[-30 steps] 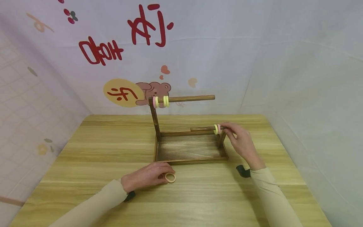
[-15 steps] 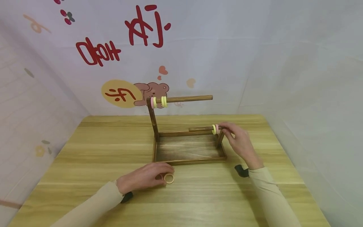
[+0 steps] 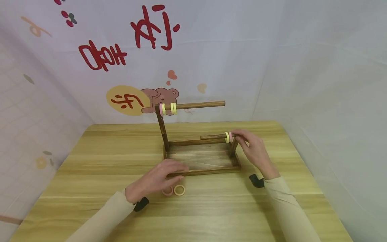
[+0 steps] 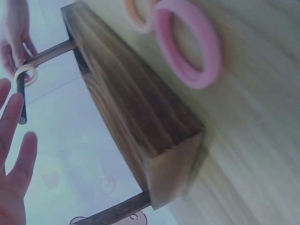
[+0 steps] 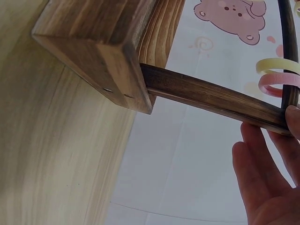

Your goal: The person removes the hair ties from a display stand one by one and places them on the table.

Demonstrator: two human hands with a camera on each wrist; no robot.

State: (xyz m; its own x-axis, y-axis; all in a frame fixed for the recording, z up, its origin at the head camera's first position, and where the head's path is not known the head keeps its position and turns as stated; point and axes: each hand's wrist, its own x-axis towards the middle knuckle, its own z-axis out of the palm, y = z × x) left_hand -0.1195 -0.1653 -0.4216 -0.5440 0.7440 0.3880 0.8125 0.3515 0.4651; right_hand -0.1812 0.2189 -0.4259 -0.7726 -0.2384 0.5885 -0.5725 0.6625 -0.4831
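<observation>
Cloth backdrop [image 3: 229, 60]: white with red lettering, rising behind the work.
Table [image 3: 105, 161]: wood-grained top.
Wooden stand [image 3: 163, 134]: upright on the table, a shallow tray [image 3: 208, 171] with a tall post [image 3: 161, 126] on the left and a short post [image 3: 234, 144] on the right, each carrying a level rod.
Upper rod [image 3: 201, 105]: free end to the right; an upper pink ring [image 3: 161, 110] and one yellow ring [image 3: 164, 109] sit by the tall post, then, after a gap, a yellow pair [image 3: 173, 108].
Left hand [image 3: 155, 177]: fingers extended, thumb spread away, nothing held; it hovers over the front of the tray and the loose rings. Touching the rim or not, I cannot tell.
Right hand [image 3: 253, 149]: thumb and fingertips pinch the stand where the short post meets its rod, apparently to steady it.
Lower rod [image 3: 211, 137]: free end to the left; a lower pink ring [image 3: 230, 136] lies nearest the pinch, a lower yellow ring [image 3: 226, 137] beside it.
Loose pink ring [image 4: 211, 47] and pale orange ring [image 3: 179, 195]: flat on the table before the tray, side by side. The step looks like a moment between grasps, rings off the rods; picking one up would call for lowering the left fingers and pinching its rim.
</observation>
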